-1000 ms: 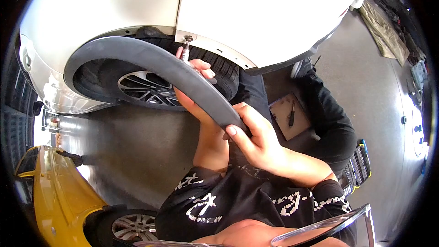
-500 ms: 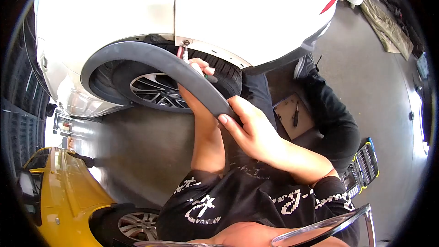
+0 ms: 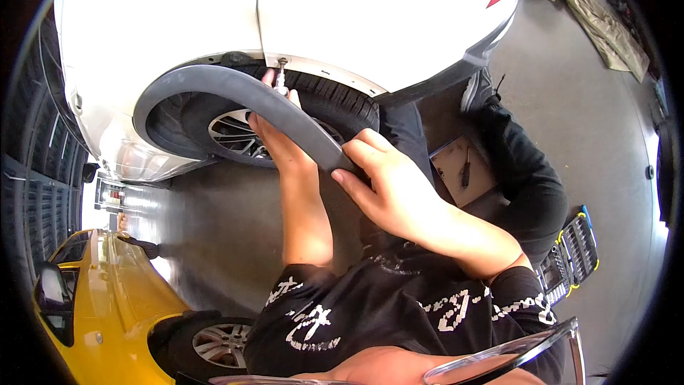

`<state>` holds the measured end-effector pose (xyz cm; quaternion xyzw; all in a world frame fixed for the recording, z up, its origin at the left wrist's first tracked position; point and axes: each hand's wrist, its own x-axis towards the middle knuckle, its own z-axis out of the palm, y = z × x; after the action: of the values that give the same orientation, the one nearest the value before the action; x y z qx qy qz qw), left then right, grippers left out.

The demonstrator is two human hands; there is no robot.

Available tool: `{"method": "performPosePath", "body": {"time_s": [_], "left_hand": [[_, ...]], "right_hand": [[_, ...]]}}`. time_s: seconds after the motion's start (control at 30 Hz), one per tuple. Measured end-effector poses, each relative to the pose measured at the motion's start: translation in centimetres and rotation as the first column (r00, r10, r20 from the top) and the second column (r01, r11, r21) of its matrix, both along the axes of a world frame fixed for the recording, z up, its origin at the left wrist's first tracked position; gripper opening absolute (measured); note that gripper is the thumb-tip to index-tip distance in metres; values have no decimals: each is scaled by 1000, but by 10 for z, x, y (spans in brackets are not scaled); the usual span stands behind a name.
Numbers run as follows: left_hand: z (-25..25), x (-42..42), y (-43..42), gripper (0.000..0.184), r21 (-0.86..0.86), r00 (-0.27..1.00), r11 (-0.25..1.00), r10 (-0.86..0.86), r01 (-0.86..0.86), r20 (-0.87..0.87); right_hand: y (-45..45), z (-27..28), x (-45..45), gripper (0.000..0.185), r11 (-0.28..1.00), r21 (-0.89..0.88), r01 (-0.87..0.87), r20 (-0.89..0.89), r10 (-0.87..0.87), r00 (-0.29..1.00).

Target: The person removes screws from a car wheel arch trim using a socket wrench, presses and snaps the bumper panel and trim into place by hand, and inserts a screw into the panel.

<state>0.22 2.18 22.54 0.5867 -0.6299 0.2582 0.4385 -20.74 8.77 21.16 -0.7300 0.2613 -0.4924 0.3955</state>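
A dark grey wheel arch trim curves over the rear wheel of a white car, its near end pulled away from the body. My right hand is closed round that near end, thumb on one face. Behind the trim, my left hand is partly hidden; its fingers grip a socket wrench whose metal shaft points up. The shaft's tip meets a small fastener at the lower edge of the body panel. The wrench's handle is hidden by the trim.
A screwdriver and small parts lie on a brown tray beside my bent leg. An open socket set case stands on the floor at right. A yellow car is close on the left.
My left hand has turned and shifted left around the wrench, and the handle that showed beside the trim is now hidden. My right hand and the trim end have moved slightly left and up.
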Motion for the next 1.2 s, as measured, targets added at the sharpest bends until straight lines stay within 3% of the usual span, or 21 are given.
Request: {"method": "performPosePath", "body": {"time_s": [0.07,0.1,0.17,0.23,0.27,0.37,0.43,0.47,0.5,0.6,0.7,0.77,0.83,0.87,0.97,1.03,1.1,1.13,1.17,1.2], "left_hand": [[-5,3,1,32,138,959,982,-89,130,-271],[-4,-6,2,30,121,859,942,-228,314,-459],[-1,-25,6,33,-41,540,831,-397,555,-742],[0,-40,8,39,-281,149,700,-485,656,-861],[1,-43,8,36,-340,81,662,-518,668,-851],[-8,-17,-1,30,-102,537,829,-444,549,-718],[-2,-6,-1,37,39,779,958,-205,283,-593],[6,0,0,33,53,957,988,-127,146,-260],[15,6,2,29,15,994,1000,-12,10,108],[23,8,9,25,-33,959,999,49,-42,279],[25,21,9,20,6,921,999,-40,41,387],[12,18,6,17,174,969,960,-194,220,-155],[13,-5,8,17,118,695,845,-341,522,-633],[18,-19,10,21,78,577,847,-287,525,-764],[12,-21,9,22,-183,227,726,-428,663,-875],[8,-17,5,22,-103,427,817,-398,567,-812],[4,0,-4,23,25,781,927,-300,374,-548],[6,13,-7,23,68,947,976,-183,208,-265],[8,23,-6,25,59,995,994,-90,87,53],[16,27,-4,32,-41,936,999,44,-31,349]], "right_hand": [[1,-1,2,21,1000,4,27,-12,-27,1000],[0,-2,2,21,999,5,42,-18,-42,999],[2,1,2,21,999,13,33,-8,-32,999],[3,5,0,21,1000,8,22,-14,-21,1000],[4,7,-1,21,1000,1,16,-25,-16,1000],[5,7,-5,21,1000,-12,10,-50,-11,999],[5,8,-6,21,1000,-5,2,-58,-3,998],[6,10,-6,21,1000,6,-6,-59,7,998],[7,11,-6,21,1000,19,-16,-58,17,998],[8,9,-4,20,1000,2,16,-52,-16,999],[7,4,0,20,999,0,51,-25,-51,998],[7,3,1,21,998,-2,61,-4,-61,998],[7,3,2,21,998,-6,62,9,-62,998],[7,4,2,21,999,0,49,-11,-49,999],[9,9,-2,21,1000,10,24,-53,-24,998],[10,10,-4,21,1000,-2,24,-57,-24,998],[10,12,-5,21,1000,17,5,-66,-4,998],[11,13,-6,21,1000,29,-3,-67,4,998],[11,13,-5,21,1000,28,7,-58,-5,998],[11,13,-4,21,1000,27,13,-50,-12,999]]}}
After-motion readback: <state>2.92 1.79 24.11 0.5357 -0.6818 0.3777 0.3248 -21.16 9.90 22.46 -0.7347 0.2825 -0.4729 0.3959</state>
